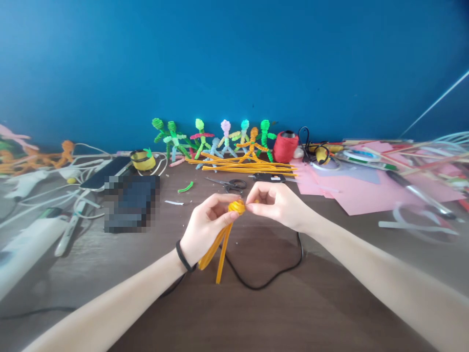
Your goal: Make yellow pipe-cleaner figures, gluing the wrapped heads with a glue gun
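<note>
My left hand (pixel 210 220), with a black band at the wrist, pinches an orange fuzzy-stick piece (pixel 236 207) by its coiled, rounded top. Several straight orange strands hang down from it below my fingers. Close against the coil's right side, my right hand (pixel 269 203) has thumb and forefinger pressed together, with a small bit of orange showing between the fingers. Behind my hands lie black scissors (pixel 235 185), a black cutter (pixel 269 177) and a pile of loose orange sticks (pixel 249 167).
Small twisted figures (pixel 225 132) stand along the blue wall beside a red spool (pixel 286 146). Pink paper (pixel 361 195) and sticks lie at right. A dark phone (pixel 134 203), cables and a white glue gun (pixel 32 242) are at left. A black cord (pixel 256 288) curves below my hands.
</note>
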Motion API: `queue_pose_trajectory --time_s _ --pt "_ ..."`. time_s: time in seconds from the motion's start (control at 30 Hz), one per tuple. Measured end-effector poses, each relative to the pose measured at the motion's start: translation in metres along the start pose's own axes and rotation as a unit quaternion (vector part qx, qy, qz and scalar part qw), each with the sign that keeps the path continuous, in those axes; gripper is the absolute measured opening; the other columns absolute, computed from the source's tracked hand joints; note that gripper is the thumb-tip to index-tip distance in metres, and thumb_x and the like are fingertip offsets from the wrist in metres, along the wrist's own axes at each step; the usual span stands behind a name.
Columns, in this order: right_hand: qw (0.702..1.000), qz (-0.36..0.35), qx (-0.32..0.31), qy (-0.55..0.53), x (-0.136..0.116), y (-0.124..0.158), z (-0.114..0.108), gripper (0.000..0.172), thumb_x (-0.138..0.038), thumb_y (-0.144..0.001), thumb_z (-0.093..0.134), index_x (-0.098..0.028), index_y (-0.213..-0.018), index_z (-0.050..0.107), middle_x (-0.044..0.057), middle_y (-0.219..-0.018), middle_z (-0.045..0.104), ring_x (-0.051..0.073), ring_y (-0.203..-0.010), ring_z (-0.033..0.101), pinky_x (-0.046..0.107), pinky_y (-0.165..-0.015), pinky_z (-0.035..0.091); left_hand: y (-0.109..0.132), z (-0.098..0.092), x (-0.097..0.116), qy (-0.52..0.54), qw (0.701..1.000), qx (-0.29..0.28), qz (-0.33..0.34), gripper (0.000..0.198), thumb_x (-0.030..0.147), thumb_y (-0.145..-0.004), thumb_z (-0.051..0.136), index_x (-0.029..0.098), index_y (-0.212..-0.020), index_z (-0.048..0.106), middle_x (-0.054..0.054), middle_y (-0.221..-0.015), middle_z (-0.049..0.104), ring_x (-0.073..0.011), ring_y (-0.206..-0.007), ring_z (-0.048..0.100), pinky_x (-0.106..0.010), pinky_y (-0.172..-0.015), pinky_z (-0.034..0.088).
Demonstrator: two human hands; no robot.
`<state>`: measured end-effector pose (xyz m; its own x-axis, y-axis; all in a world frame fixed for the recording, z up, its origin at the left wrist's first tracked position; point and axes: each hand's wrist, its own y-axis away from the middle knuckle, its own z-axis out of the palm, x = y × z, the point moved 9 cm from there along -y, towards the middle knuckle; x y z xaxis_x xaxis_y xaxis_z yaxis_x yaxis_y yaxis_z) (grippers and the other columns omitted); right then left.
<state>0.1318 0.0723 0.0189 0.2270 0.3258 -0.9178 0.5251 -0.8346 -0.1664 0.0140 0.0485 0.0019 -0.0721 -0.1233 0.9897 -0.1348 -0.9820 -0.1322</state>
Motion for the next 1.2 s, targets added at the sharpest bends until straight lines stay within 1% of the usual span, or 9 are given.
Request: queue_pose_trajectory --time_s 0.1,0.17,0.3,0.5,0.77,0.83,0.93,1.07,1.2 --pt "1.000 -0.001 -0.002 0.004 -0.001 0.000 0.001 0.010 -0.025 -0.072 0.058 -0.016 -0.069 0.053 -0.003 -0.060 0.048 0.008 -0.054 0.043 0.022 -0.049 0.032 0.000 -0.001 0.006 -0.030 0.999 0.006 0.015 0.019 0.020 -0.069 0.065 0.017 -0.087 0.067 -0.007 -0.106 0.063 -0.0177 -0.094 0.057 -0.024 -0.074 0.046" --pt "1.000 0.001 0.001 0.007 -0.001 0.001 0.001 0.010 -0.025 -0.072 0.058 -0.016 -0.069 0.053 -0.003 -0.059 0.048 0.008 -0.054 0.042 0.022 -0.049 0.032 0.001 -0.001 0.010 -0.049 0.999 0.007 0.022 0.020 0.021 -0.071 0.063 0.018 -0.090 0.068 -0.006 -0.106 0.063 -0.0184 -0.097 0.056 -0.024 -0.077 0.046" --pt "1.000 0.001 0.008 0.009 0.000 0.001 0.002 0.010 -0.024 -0.073 0.057 -0.016 -0.070 0.052 -0.003 -0.060 0.048 0.008 -0.054 0.042 0.022 -0.049 0.032 0.004 0.000 0.010 -0.100 0.995 0.018 0.020 0.025 0.022 -0.073 0.060 0.020 -0.097 0.067 -0.004 -0.099 0.066 -0.0179 -0.089 0.059 -0.026 -0.078 0.045" --pt "1.000 -0.002 0.008 0.004 0.001 0.001 0.004 0.009 -0.024 -0.073 0.057 -0.016 -0.071 0.052 -0.003 -0.060 0.047 0.008 -0.054 0.042 0.022 -0.049 0.032 0.005 -0.002 0.007 -0.115 0.992 0.036 0.032 0.036 0.020 -0.063 0.069 0.022 -0.099 0.066 -0.003 -0.097 0.066 -0.0179 -0.088 0.060 -0.027 -0.079 0.046" --pt "1.000 -0.006 0.005 -0.009 -0.004 0.004 0.007 0.010 -0.025 -0.073 0.057 -0.016 -0.071 0.052 -0.004 -0.060 0.046 0.007 -0.053 0.041 0.021 -0.048 0.031 0.005 0.000 0.016 -0.136 0.989 0.025 0.059 0.022 0.023 -0.071 0.063 0.020 -0.092 0.068 -0.005 -0.100 0.065 -0.0176 -0.091 0.058 -0.025 -0.078 0.046" --pt "1.000 -0.006 0.006 -0.009 -0.005 0.004 0.008 0.010 -0.024 -0.074 0.057 -0.016 -0.071 0.052 -0.004 -0.059 0.046 0.007 -0.053 0.041 0.021 -0.048 0.031 0.004 0.000 0.012 -0.114 0.993 0.016 0.039 0.023 0.025 -0.072 0.062 0.020 -0.094 0.067 -0.005 -0.100 0.065 -0.0171 -0.090 0.059 -0.024 -0.075 0.046" --pt "1.000 -0.005 0.008 -0.013 -0.006 0.005 0.008 0.010 -0.024 -0.073 0.058 -0.015 -0.070 0.053 -0.004 -0.060 0.047 0.007 -0.053 0.042 0.020 -0.048 0.032 0.003 0.001 0.001 -0.036 0.999 0.003 -0.012 0.024 0.027 -0.072 0.062 0.018 -0.094 0.067 -0.005 -0.098 0.067 -0.0174 -0.089 0.060 -0.024 -0.076 0.046" --pt "1.000 -0.007 0.004 -0.025 -0.008 0.005 0.008 0.009 -0.023 -0.073 0.059 -0.015 -0.071 0.055 -0.003 -0.062 0.052 0.008 -0.055 0.047 0.020 -0.050 0.035 0.003 0.004 -0.013 0.062 0.994 -0.002 -0.085 0.027 0.028 -0.071 0.063 0.016 -0.095 0.067 -0.006 -0.090 0.069 -0.0182 -0.085 0.063 -0.027 -0.080 0.046" --pt "0.999 -0.015 -0.005 -0.041 -0.010 0.006 0.009 0.007 -0.021 -0.073 0.059 -0.015 -0.075 0.056 0.000 -0.071 0.060 0.010 -0.062 0.055 0.022 -0.056 0.041 0.003 0.002 -0.016 0.095 0.989 0.012 -0.108 0.023 0.027 -0.070 0.064 0.016 -0.091 0.067 -0.005 -0.086 0.070 -0.0172 -0.081 0.063 -0.026 -0.077 0.046"
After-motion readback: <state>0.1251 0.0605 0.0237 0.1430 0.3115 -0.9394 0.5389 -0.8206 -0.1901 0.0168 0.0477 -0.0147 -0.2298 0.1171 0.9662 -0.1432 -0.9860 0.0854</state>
